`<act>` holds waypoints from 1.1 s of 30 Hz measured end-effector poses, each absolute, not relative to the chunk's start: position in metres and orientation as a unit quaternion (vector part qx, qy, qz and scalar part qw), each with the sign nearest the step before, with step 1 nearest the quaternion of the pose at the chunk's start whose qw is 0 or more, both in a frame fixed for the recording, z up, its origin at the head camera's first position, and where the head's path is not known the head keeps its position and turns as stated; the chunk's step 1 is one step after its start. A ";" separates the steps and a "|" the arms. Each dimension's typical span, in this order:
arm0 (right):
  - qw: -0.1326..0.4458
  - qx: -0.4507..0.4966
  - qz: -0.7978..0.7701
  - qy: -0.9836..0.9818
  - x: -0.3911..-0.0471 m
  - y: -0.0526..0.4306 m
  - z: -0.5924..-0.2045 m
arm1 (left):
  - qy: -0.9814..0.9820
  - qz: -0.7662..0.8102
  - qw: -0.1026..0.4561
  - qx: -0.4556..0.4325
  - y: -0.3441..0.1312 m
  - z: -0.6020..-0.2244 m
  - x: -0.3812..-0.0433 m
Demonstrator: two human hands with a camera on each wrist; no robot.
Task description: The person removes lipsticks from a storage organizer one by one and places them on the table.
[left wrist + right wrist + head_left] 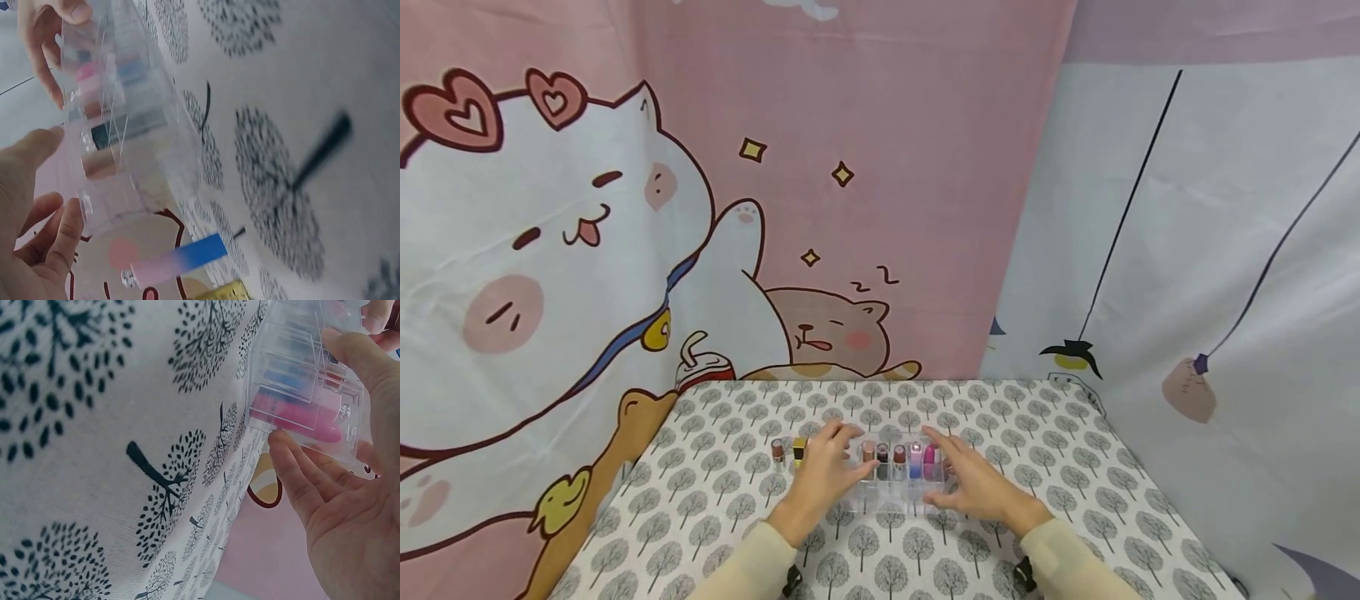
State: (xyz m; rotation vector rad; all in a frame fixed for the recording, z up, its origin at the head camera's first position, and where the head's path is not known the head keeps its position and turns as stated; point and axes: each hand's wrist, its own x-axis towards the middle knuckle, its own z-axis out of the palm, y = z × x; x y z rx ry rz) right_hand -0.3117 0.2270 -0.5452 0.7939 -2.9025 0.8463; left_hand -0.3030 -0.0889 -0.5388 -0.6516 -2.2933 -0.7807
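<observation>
A clear plastic lipstick organizer (889, 498) lies on the patterned cloth between both hands. Lipsticks stand in a row in its back compartments: a bright pink tube (929, 461), a pink-and-blue one (916, 461), a black one (882, 461) and others. My left hand (822, 468) holds the organizer's left end, its thumb toward the front and fingers curved behind. At the other end my right hand (340, 512) grips it, thumb over the near face and fingertips on the side by the pink tube. The left palm is partly out of frame in the left wrist view.
Left of the organizer are a brown lipstick (777, 451) and a gold-and-black one (799, 451). A loose pink-and-blue tube (181, 259) shows in the left wrist view. A cartoon-printed curtain (880, 167) hangs behind the table's far edge.
</observation>
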 end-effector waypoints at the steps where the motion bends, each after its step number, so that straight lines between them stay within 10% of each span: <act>1: 0.010 0.256 0.270 -0.928 -0.312 0.227 -0.545 | -0.869 -0.292 0.316 -0.245 -0.087 -0.539 -0.304; 12: 0.013 0.259 0.268 -0.928 -0.314 0.227 -0.541 | -0.873 -0.227 0.367 -0.229 -0.075 -0.542 -0.312; 33: 0.002 0.270 0.295 -0.916 -0.313 0.231 -0.540 | -0.911 -0.243 0.249 -0.223 -0.075 -0.533 -0.320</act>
